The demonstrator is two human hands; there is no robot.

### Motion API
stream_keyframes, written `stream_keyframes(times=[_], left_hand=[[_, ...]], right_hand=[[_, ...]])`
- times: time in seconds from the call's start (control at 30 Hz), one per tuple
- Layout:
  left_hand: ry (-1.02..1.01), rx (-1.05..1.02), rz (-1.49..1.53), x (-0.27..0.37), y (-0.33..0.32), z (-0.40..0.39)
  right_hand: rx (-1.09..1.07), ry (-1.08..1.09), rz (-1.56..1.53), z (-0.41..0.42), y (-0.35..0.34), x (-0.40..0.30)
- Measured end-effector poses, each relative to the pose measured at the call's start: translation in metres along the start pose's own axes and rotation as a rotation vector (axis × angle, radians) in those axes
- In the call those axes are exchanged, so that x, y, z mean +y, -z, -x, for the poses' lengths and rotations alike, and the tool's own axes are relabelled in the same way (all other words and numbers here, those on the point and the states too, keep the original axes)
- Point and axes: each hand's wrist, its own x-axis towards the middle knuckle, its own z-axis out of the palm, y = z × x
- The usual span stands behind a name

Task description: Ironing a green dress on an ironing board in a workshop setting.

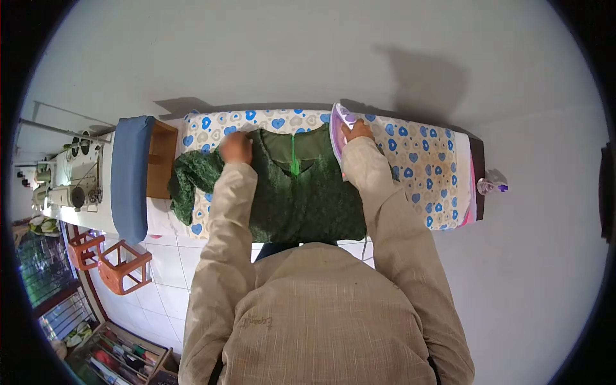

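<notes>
A dark green long-sleeved garment (pixel 308 207) with a bright green zipper (pixel 293 154) at its neckline lies spread on a heart-patterned cloth (pixel 423 168). My right hand (pixel 358 131) is closed around the handle of a white and purple clothes iron (pixel 337 132), which stands at the garment's right shoulder with its tip pointing away from me. On the left shoulder, near the top of the sleeve, rests my left hand (pixel 236 147); it is blurred, so whether its fingers pinch the fabric cannot be told. The left sleeve (pixel 185 187) lies bent beside it.
Left of the cloth stands a wooden box with a blue padded top (pixel 130 178). Beyond it are sewing machines (pixel 67 196). Orange plastic stools (pixel 120 269) stand on the tiled floor. A clear bottle with a purple nozzle (pixel 491 186) is past the right end. A wall runs behind.
</notes>
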Motion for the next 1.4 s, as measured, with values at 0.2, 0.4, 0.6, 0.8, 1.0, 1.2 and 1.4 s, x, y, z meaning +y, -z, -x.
stream_keyframes(times=[0.2,0.4,0.6,0.8,1.0,1.2,1.4], left_hand=[[0.287,-0.498,-0.047,-0.025,-0.007,-0.027],[0.387,-0.672,0.194,-0.041,-0.014,-0.032],[0.417,-0.720,0.243,-0.040,-0.023,-0.040],[0.366,-0.640,0.358,-0.045,-0.017,-0.032],[0.406,-0.589,0.344,-0.046,-0.018,-0.028],[0.402,-0.620,0.291,-0.045,-0.027,-0.029],[0.382,-0.619,0.345,-0.048,-0.028,-0.032]], right_hand=[[-0.110,-0.002,0.048,0.091,-0.018,0.029],[-0.006,-0.038,-0.061,0.086,-0.024,0.020],[0.060,-0.078,0.021,0.009,-0.007,-0.013],[-0.103,-0.046,0.041,0.052,-0.007,0.001],[-0.149,-0.026,0.120,0.163,-0.022,0.034],[-0.052,-0.035,0.051,0.157,-0.029,0.035],[-0.046,-0.003,0.044,0.116,-0.020,0.023]])
